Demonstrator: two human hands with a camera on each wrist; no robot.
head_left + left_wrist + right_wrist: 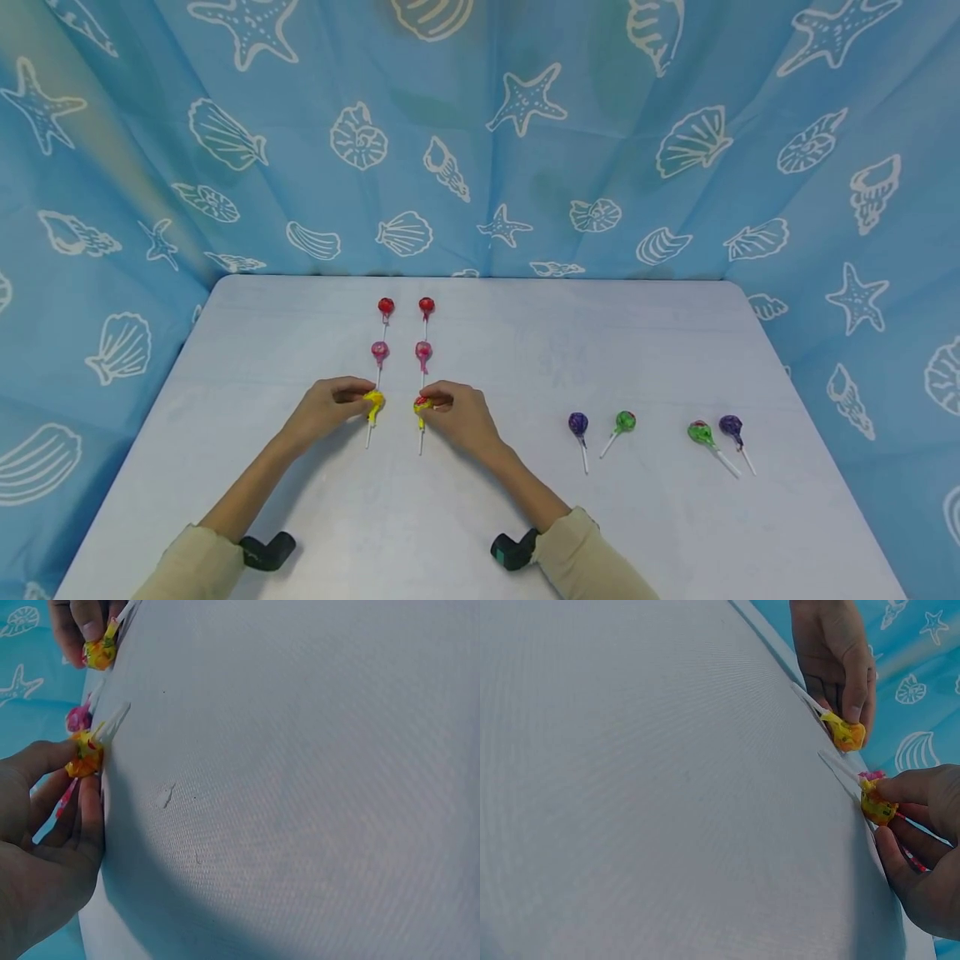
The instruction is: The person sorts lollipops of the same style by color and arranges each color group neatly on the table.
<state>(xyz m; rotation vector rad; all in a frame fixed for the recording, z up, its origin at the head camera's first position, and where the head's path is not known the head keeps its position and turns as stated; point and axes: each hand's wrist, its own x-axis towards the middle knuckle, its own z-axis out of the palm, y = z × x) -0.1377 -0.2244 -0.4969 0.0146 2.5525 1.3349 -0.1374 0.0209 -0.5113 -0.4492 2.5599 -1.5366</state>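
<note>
My left hand (330, 410) pinches the head of a yellow lollipop (374, 403) between thumb and fingers, its white stick pointing toward me. To the right of it, my right hand (462, 417) pinches a second yellow lollipop (422, 406) with some red on its wrapper. In the left wrist view the thumb presses the yellow wrapper (86, 756) from one side. Just beyond the hands lie two pink lollipops, one on the left (380, 352) and one on the right (423, 353). Farther back are two red lollipops, left (386, 307) and right (427, 306), forming two columns.
On the right of the white table (525, 358) lie a purple lollipop (578, 423) and a green one (626, 422). Farther right are another green lollipop (701, 432) and another purple one (731, 427). A blue shell-patterned cloth (465, 100) hangs behind the table.
</note>
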